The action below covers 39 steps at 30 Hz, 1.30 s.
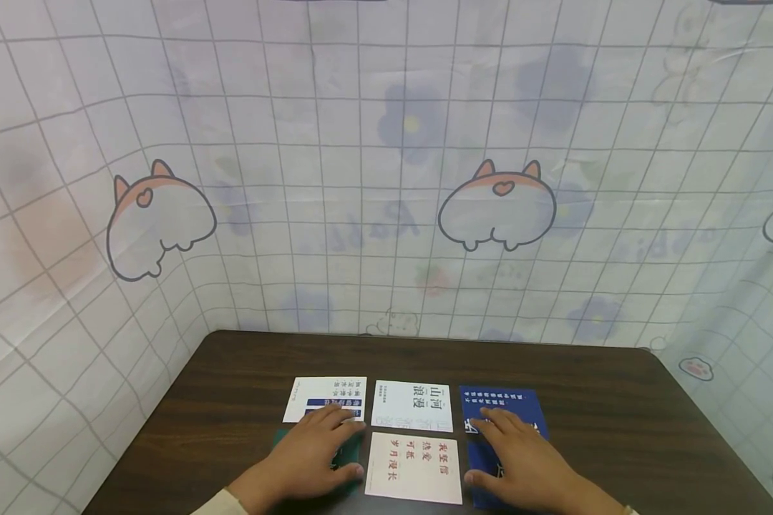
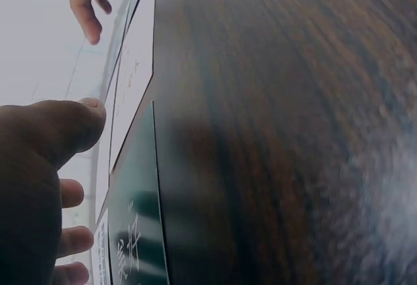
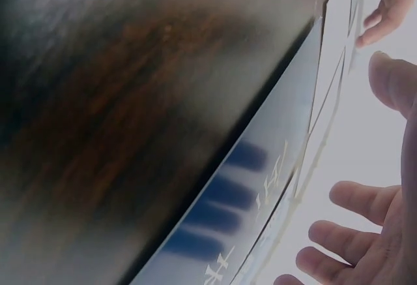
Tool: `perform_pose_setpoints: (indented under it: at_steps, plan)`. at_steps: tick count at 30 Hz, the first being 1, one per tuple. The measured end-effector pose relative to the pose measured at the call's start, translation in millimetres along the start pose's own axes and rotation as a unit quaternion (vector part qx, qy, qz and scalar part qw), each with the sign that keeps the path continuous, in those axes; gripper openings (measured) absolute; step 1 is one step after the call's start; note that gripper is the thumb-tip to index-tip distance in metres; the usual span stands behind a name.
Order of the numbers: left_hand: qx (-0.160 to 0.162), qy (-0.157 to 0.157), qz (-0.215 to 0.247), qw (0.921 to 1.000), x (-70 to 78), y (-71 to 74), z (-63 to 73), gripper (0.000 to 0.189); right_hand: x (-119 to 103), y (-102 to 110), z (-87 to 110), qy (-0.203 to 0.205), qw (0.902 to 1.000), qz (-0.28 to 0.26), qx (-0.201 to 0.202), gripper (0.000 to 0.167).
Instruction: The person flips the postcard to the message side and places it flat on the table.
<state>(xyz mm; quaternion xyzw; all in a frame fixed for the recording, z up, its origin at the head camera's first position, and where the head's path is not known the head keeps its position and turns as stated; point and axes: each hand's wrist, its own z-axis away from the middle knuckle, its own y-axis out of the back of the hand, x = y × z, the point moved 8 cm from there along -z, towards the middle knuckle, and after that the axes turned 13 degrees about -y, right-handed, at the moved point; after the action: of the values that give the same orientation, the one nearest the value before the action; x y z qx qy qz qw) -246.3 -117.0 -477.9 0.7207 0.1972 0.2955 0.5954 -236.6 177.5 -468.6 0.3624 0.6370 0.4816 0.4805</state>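
Printed cards lie flat in two rows of three. My left hand (image 1: 318, 450), its fingers spread, is over the green card (image 1: 348, 458) at the near left and overlaps the lower edge of a white card with a blue block (image 1: 312, 393). My right hand (image 1: 522, 458) spreads over the near blue card (image 1: 483, 493) and overlaps the far blue card (image 1: 512, 400). Between the hands lie a cream card with red characters (image 1: 414, 479) and a white card with grey characters (image 1: 399, 408). In the right wrist view, finger shadows fall on the blue card (image 3: 260, 148). Neither hand holds anything.
The cards rest on a dark wood-grain table (image 1: 618, 415). Behind it and along both sides hangs a white grid-patterned curtain (image 1: 361, 286) with cartoon prints, meeting the table's far edge.
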Motion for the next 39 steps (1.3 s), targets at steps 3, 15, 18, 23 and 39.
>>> perform_pose_setpoints:
  at_steps: [3,15,18,23,39]
  plan:
    - [-0.005,0.005,0.001,1.0000,-0.1,-2.5,-0.9,0.065,-0.3,-3.7,-1.7,-0.007,0.9999,0.001,-0.013,0.085]
    - [-0.010,0.002,0.003,0.9999,2.1,-7.6,-3.6,0.066,-6.8,-10.6,-3.7,0.004,0.9996,-0.005,-0.029,0.088]
    - [-0.007,-0.002,0.001,1.0000,2.5,-8.0,-4.9,0.065,-8.6,-11.5,-4.1,0.006,0.9994,-0.007,-0.033,0.087]
    - [-0.005,-0.009,-0.008,0.9999,3.0,-9.7,-7.0,0.065,-11.1,-13.6,-5.4,0.003,0.9987,-0.008,-0.050,0.088]
    - [-0.016,0.000,0.003,0.9999,5.4,-11.4,-11.9,0.069,-20.3,-21.8,-10.5,0.010,0.9981,0.001,-0.061,0.085]
